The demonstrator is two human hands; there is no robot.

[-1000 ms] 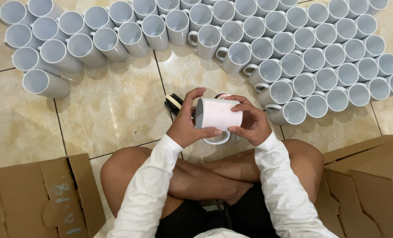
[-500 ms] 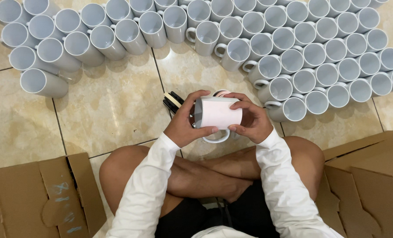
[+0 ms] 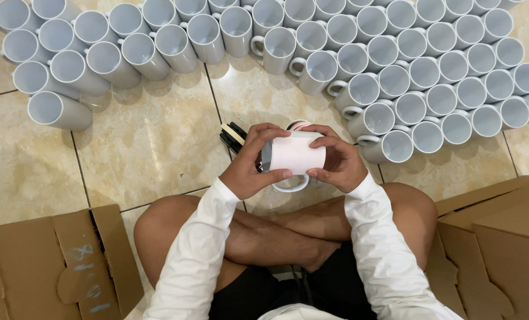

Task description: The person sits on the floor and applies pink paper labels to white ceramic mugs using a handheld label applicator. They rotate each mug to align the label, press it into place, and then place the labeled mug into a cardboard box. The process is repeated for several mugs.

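I sit cross-legged on a tiled floor and hold a white mug (image 3: 297,155) on its side in front of me, its handle pointing down toward my legs. My left hand (image 3: 249,166) grips the mug's open end, fingers over the top and thumb underneath. At the mug's base end, my right hand (image 3: 335,160) holds it, fingers curled over the top. A small black and tan object (image 3: 233,135) lies on the floor just behind my left hand. A pinkish round thing (image 3: 299,124) peeks out behind the mug.
Several white mugs (image 3: 395,77) stand packed in rows across the far floor, from the left (image 3: 57,109) to the far right. An open cardboard box (image 3: 45,266) lies at my left knee, another cardboard box (image 3: 501,237) at my right.
The mug stays between both hands with only a slight shift of the fingers; the view has drifted a little.
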